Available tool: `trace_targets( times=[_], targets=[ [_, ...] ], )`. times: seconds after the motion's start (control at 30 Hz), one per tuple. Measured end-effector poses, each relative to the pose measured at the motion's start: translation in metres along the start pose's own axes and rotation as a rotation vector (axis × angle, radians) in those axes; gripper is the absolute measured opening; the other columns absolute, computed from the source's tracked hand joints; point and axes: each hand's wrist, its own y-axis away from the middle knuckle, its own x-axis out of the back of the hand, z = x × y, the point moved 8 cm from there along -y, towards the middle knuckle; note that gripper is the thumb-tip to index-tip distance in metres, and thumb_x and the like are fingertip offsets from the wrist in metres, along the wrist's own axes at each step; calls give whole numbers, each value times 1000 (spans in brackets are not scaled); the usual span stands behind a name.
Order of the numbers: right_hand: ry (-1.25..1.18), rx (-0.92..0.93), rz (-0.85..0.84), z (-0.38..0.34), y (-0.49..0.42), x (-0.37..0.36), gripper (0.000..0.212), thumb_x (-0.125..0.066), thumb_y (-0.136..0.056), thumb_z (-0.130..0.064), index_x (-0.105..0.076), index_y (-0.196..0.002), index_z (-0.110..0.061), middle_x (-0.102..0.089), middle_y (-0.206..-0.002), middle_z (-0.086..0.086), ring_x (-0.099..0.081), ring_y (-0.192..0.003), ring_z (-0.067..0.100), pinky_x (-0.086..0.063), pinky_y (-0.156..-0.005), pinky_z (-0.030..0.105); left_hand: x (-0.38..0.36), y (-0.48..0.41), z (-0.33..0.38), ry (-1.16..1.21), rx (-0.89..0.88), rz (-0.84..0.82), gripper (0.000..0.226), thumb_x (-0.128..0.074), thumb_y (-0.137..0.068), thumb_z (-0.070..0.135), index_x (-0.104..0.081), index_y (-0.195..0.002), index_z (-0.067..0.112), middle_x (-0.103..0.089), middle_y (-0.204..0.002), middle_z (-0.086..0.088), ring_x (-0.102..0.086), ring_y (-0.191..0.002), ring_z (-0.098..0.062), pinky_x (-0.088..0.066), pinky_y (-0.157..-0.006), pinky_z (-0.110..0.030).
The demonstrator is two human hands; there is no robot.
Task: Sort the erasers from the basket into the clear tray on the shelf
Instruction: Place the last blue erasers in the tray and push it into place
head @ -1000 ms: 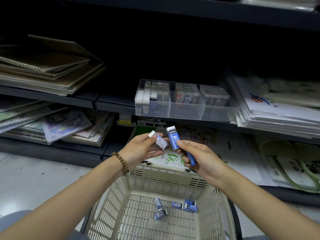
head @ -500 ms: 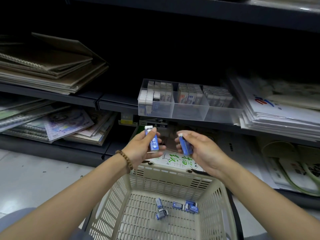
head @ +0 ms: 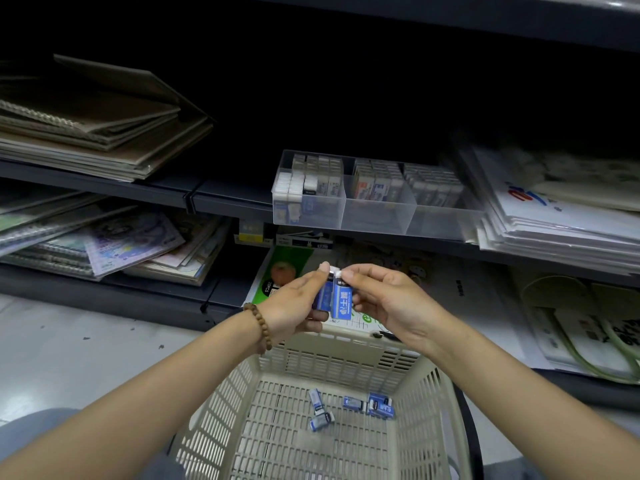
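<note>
Our left hand [head: 292, 308] and right hand [head: 391, 299] pinched two blue erasers [head: 341, 301] flush together, likely to slot both into the clear tray [head: 377, 220] at twelve o'clock; loose erasers [head: 353, 403] lay in the basket [head: 339, 358] at six.

left hand [head: 294, 308], right hand [head: 393, 301]: grip blue erasers [head: 341, 301] | over basket [head: 346, 358]
</note>
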Motion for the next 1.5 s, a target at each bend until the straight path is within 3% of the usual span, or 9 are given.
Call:
trace_targets(
  times=[0.27, 0.4, 0.5, 0.77, 0.97, 1.1, 1.23, 1.37, 1.5],
  targets=[
    [-52, 35, 27, -2, -1, 3, 7, -63, -84, -8, -65, -90, -4, -65, -61, -1, -57, -50, 2, -50, -52, 12, -14, 7, 5, -39, -43, -216, 20, -50, -91, 25, -53, -108, 14, -50, -74, 4, -46, -51, 0, -41, -50, -13],
    [-111, 32, 25, 0, -4, 5, 11, -63, -84, -6, -61, -95, -5, -66, -62, -1, -60, -53, 3, -52, -55, 13, -17, 10, 3, -14, -9, -245, 15, -44, -94, 27, -52, -97, 14, -62, -86, -4, -49, -53, -2, -43, -51, -14],
    [-152, -17, 6, 3, -6, 5, 17, -63, -84, -7, -63, -101, -5, -68, -71, 2, -62, -58, 5, -54, -58, 15, -12, 7, -1, 8, -5, -168, 13, -47, -94, 26, -44, -92, 13, -57, -87, -8, -51, -57, -6, -44, -52, -16],
    [-89, -31, -104, -23, -13, -7, 28, -62, -85, -14, -64, -111, -4, -72, -92, 10, -69, -73, 11, -56, -65, 17, 19, 5, 31, -198, -270, 16, 35, -60, -88, 19, -52, -121, 14, -63, -95, -2, -63, -75, -4, -52, -66, -16],
    [100, 93, -148, -71, -31, -31, 22, -64, -85, -12, -63, -107, -11, -73, -84, 2, -68, -68, 7, -56, -64, 16, 55, 2, 72, -184, -460, 234, 44, -75, -65, 34, -62, -102, 14, -67, -103, -3, -66, -87, -4, -54, -68, -18],
    [324, 195, -162, -97, -46, -41, 32, -65, -85, -13, -59, -116, -6, -70, -84, 2, -66, -68, 8, -56, -65, 18, 65, -1, 100, -203, -586, 262, 45, -73, -59, 42, -64, -98, 21, -70, -96, 0, -68, -81, -10, -56, -69, -21],
    [364, 222, -160, -118, -68, -39, 19, -61, -89, -20, -64, -106, -12, -71, -91, 3, -67, -75, 7, -54, -67, 16, 78, -10, 118, -164, -636, 287, 36, -55, -81, 42, -62, -106, 18, -65, -92, 1, -63, -74, 2, -51, -65, -16],
    [384, 175, -101, -137, -96, -27, 11, -62, -88, -22, -67, -94, -15, -75, -82, -2, -69, -73, 6, -55, -65, 16, 101, -10, 122, -325, -664, 412, 55, -42, -84, 51, -47, -131, 23, -52, -124, 10, -50, -111, -1, -38, -87, -8],
    [439, 84, -60, -132, -120, -21, 18, -64, -87, -19, -65, -98, -5, -73, -75, 1, -69, -65, 6, -54, -58, 16, 107, -27, 98, -367, -503, 359, 54, -37, -91, 49, -37, -139, 26, -40, -128, 23, -35, -119, 6, -26, -93, -7]
  ],
)
